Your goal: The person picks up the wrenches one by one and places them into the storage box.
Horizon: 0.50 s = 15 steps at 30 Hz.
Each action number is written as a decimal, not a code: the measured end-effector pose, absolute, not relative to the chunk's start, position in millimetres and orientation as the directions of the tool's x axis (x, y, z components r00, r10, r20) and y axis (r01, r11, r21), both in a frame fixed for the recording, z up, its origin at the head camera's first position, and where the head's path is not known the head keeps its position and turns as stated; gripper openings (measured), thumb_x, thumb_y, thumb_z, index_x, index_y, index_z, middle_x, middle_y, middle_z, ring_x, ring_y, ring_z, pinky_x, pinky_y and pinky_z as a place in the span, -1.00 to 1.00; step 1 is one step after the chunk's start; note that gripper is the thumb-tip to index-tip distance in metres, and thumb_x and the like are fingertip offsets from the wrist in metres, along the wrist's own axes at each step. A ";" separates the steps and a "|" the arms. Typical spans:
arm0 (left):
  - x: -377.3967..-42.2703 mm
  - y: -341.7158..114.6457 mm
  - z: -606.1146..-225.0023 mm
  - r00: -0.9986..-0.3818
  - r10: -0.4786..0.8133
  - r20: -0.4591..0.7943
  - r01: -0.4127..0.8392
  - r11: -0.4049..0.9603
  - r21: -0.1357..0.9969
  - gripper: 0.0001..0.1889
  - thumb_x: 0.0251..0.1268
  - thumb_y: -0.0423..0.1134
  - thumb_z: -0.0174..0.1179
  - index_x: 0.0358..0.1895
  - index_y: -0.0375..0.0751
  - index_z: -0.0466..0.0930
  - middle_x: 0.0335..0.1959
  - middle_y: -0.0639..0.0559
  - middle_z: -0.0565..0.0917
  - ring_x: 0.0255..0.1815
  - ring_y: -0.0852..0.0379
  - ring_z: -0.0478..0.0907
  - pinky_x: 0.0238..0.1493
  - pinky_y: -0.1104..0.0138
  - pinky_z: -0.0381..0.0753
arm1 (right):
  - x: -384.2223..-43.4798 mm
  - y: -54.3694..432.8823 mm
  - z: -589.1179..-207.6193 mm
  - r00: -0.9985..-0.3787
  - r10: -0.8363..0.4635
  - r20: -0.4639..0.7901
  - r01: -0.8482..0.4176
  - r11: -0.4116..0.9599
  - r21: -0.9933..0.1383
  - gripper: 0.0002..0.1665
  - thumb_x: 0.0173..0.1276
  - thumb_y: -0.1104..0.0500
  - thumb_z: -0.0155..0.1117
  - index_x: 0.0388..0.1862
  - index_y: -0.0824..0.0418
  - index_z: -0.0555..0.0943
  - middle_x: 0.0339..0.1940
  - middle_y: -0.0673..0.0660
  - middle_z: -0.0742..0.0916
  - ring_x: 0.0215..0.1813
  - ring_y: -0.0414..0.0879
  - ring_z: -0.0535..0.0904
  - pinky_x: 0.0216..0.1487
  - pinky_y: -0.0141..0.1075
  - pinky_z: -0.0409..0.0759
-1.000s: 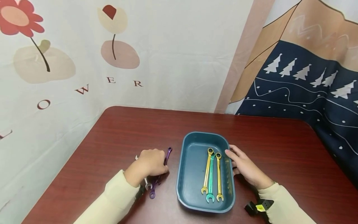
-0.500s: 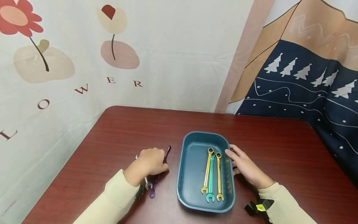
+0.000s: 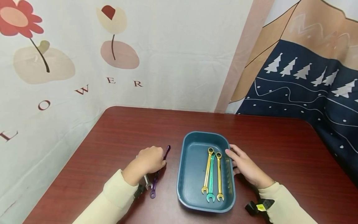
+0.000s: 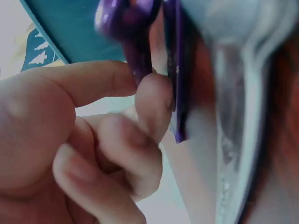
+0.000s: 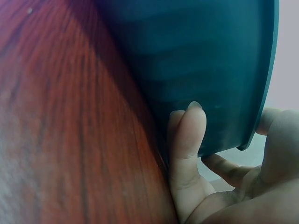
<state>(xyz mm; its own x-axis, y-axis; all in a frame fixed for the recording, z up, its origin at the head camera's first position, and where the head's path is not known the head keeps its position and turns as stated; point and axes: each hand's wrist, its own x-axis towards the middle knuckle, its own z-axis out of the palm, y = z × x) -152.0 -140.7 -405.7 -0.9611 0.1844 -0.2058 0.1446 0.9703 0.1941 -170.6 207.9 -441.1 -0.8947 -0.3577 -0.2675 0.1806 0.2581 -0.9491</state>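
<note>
Beside the blue plastic bin (image 3: pixel 193 177), the left hand (image 3: pixel 147 162) pinches a purple box-end wrench (image 3: pixel 155 181) near a silver open-end wrench (image 3: pixel 146 180), whose crowding could spoil that pinch, while the right hand (image 3: pixel 247 168) grips the bin's side.

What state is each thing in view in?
Left hand: curled, pinching
Purple wrench: pinched by left hand
Second purple wrench: beside it; whether held, unclear
Silver wrench: unheld, on the table
Blue tray: upright, partly filled
Gold wrenches: lying in the tray
Green wrench: lying between them
Right hand: gripping the tray's side
</note>
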 end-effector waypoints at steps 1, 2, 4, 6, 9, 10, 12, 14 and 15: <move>-152.1 -140.8 -405.1 -0.961 0.187 -0.203 0.144 0.967 0.211 -0.62 0.26 -0.11 0.30 -0.66 -0.09 0.40 -0.67 0.09 0.46 -0.58 0.10 0.46 -0.50 0.17 0.47 | -170.6 208.1 -441.2 -0.895 -0.358 -0.267 0.180 0.258 -0.949 -0.32 0.61 -0.15 -0.06 0.52 0.17 0.13 -0.11 0.23 0.69 -0.32 -0.08 0.72 -0.36 -0.15 0.71; -152.1 -141.0 -404.1 -0.961 0.193 -0.198 0.146 0.963 0.228 -0.59 0.26 -0.13 0.31 -0.69 -0.09 0.37 -0.70 0.10 0.41 -0.61 0.11 0.43 -0.52 0.21 0.43 | -170.6 208.2 -441.2 -0.895 -0.358 -0.266 0.179 0.259 -0.949 -0.32 0.61 -0.16 -0.06 0.52 0.16 0.13 -0.11 0.23 0.69 -0.31 -0.08 0.72 -0.36 -0.15 0.71; -152.8 -141.3 -403.2 -0.961 0.205 -0.185 0.152 0.952 0.264 -0.54 0.26 -0.17 0.32 -0.74 -0.08 0.31 -0.75 0.13 0.33 -0.65 0.15 0.37 -0.55 0.28 0.37 | -170.6 208.6 -441.7 -0.895 -0.359 -0.265 0.177 0.261 -0.949 -0.31 0.61 -0.16 -0.06 0.52 0.17 0.13 -0.11 0.23 0.69 -0.31 -0.07 0.72 -0.36 -0.14 0.71; -153.9 -141.9 -402.8 -0.961 0.217 -0.170 0.160 0.942 0.295 -0.50 0.26 -0.20 0.32 -0.77 -0.07 0.27 -0.80 0.16 0.28 -0.69 0.18 0.32 -0.56 0.33 0.32 | -170.7 208.7 -442.3 -0.895 -0.358 -0.265 0.177 0.262 -0.949 -0.31 0.61 -0.16 -0.06 0.51 0.17 0.13 -0.12 0.22 0.70 -0.31 -0.07 0.72 -0.36 -0.14 0.71; -155.8 -142.8 -403.1 -0.961 0.235 -0.145 0.178 0.928 0.327 -0.54 0.26 -0.25 0.32 -0.75 -0.08 0.32 -0.82 0.17 0.33 -0.69 0.20 0.34 -0.54 0.35 0.35 | -170.7 208.4 -443.0 -0.897 -0.349 -0.272 0.183 0.268 -0.946 -0.32 0.60 -0.17 -0.06 0.51 0.16 0.15 -0.12 0.21 0.70 -0.31 -0.07 0.73 -0.35 -0.14 0.71; -156.6 -143.0 -403.2 -0.962 0.237 -0.137 0.180 0.924 0.338 -0.59 0.27 -0.26 0.32 -0.72 -0.09 0.37 -0.81 0.17 0.36 -0.68 0.21 0.36 -0.51 0.35 0.37 | -170.7 208.1 -443.1 -0.898 -0.344 -0.275 0.186 0.269 -0.945 -0.32 0.60 -0.18 -0.06 0.50 0.15 0.16 -0.12 0.20 0.70 -0.30 -0.06 0.73 -0.35 -0.14 0.72; -157.4 -143.2 -403.3 -0.965 0.236 -0.118 0.179 0.914 0.365 -0.70 0.28 -0.29 0.30 -0.61 -0.11 0.47 -0.79 0.17 0.44 -0.66 0.23 0.42 -0.48 0.35 0.43 | -170.8 207.8 -443.3 -0.898 -0.339 -0.279 0.190 0.273 -0.943 -0.32 0.60 -0.18 -0.05 0.50 0.14 0.16 -0.11 0.21 0.69 -0.29 -0.06 0.73 -0.34 -0.14 0.71; -158.1 -143.3 -403.6 -0.967 0.229 -0.112 0.164 0.894 0.417 -0.82 0.31 -0.31 0.27 -0.47 -0.15 0.54 -0.76 0.16 0.50 -0.68 0.25 0.48 -0.51 0.35 0.49 | -170.6 207.8 -443.0 -0.899 -0.335 -0.281 0.192 0.276 -0.942 -0.32 0.59 -0.18 -0.05 0.50 0.13 0.16 -0.11 0.21 0.69 -0.29 -0.06 0.73 -0.34 -0.14 0.71; -158.5 -143.3 -404.0 -0.968 0.225 -0.111 0.154 0.882 0.446 -0.87 0.33 -0.32 0.25 -0.40 -0.17 0.55 -0.76 0.15 0.53 -0.71 0.26 0.50 -0.54 0.36 0.51 | -170.4 207.7 -442.5 -0.899 -0.337 -0.278 0.188 0.276 -0.942 -0.31 0.59 -0.18 -0.05 0.51 0.14 0.15 -0.11 0.21 0.69 -0.29 -0.06 0.72 -0.35 -0.14 0.71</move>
<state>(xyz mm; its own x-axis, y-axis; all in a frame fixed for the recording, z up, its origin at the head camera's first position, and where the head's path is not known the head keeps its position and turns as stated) -158.5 -143.3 -404.0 -0.9680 0.2251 -0.1112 0.1537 0.8816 0.4463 -170.4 207.7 -442.5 -0.8992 -0.3374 -0.2785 0.1881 0.2764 -0.9424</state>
